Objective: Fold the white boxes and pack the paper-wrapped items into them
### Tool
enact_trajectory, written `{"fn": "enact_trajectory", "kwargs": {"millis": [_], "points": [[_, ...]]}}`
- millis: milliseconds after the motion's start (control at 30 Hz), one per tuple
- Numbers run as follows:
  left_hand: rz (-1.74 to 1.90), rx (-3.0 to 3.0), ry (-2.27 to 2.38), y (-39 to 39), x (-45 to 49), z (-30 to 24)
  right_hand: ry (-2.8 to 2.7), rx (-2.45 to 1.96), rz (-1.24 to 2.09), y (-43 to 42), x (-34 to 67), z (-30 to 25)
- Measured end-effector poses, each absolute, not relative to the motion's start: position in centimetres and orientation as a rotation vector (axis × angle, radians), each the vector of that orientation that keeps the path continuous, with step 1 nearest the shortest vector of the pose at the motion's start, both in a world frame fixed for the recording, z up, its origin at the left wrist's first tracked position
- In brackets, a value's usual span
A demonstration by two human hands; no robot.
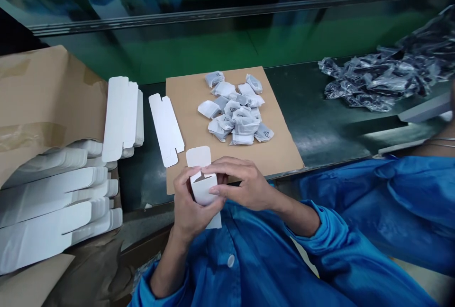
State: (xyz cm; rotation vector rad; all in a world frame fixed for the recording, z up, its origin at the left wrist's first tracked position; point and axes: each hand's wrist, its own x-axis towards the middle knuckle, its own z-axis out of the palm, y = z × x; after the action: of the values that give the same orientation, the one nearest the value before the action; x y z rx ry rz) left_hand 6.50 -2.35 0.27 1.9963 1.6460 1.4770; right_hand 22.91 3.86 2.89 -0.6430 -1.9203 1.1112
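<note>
Both hands hold a small white carton (203, 188) upright in front of my chest, its top flap standing open. My left hand (192, 210) wraps round the carton's lower body from the left. My right hand (241, 184) has its fingers curled over the carton's upper right edge by the opening. Just beyond the hands lies a brown cardboard sheet (280, 150) with a pile of several small white and grey sachets (236, 108) on it. Whether anything is inside the carton is hidden.
A flat unfolded white carton (166, 128) lies left of the sheet, a short stack of them (122, 117) further left. A brown box (42, 103) at the left holds many flat cartons (53, 203). Dark plastic bags (384, 77) heap at the right on the green belt (320, 122).
</note>
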Motion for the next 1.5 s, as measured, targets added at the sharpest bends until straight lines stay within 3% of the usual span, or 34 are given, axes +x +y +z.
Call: {"fn": "enact_trajectory", "kwargs": {"millis": [300, 500, 600, 700, 833, 933, 1167, 1500], "points": [[1.439, 2.088, 1.604, -2.0, 6.2, 0.5, -1.956, -0.721, 1.11, 3.0, 23.6, 3.6], [1.303, 1.936, 1.551, -2.3, 6.3, 0.8, -1.41, -0.874, 1.591, 7.3, 23.8, 5.6], [1.26, 1.984, 1.555, -2.2, 6.5, 0.7, -1.546, -0.775, 1.851, 8.4, 22.7, 6.2], [1.35, 1.975, 1.611, -2.2, 6.8, 0.2, -1.62, -0.759, 1.903, 8.0, 22.0, 6.1], [1.515, 1.862, 1.582, -2.4, 7.3, -0.3, -1.617, -0.806, 1.834, 6.9, 22.0, 5.7], [1.402, 1.848, 1.612, -2.4, 7.2, 0.0, -1.7, -0.781, 1.708, 6.2, 22.2, 5.8], [1.226, 2.019, 1.71, -2.5, 6.6, 0.4, -1.936, -0.675, 1.126, 4.1, 22.1, 4.9], [1.066, 1.818, 1.654, -3.6, 6.2, -1.0, -2.213, -0.608, 0.525, 3.2, 21.2, 1.4]]}}
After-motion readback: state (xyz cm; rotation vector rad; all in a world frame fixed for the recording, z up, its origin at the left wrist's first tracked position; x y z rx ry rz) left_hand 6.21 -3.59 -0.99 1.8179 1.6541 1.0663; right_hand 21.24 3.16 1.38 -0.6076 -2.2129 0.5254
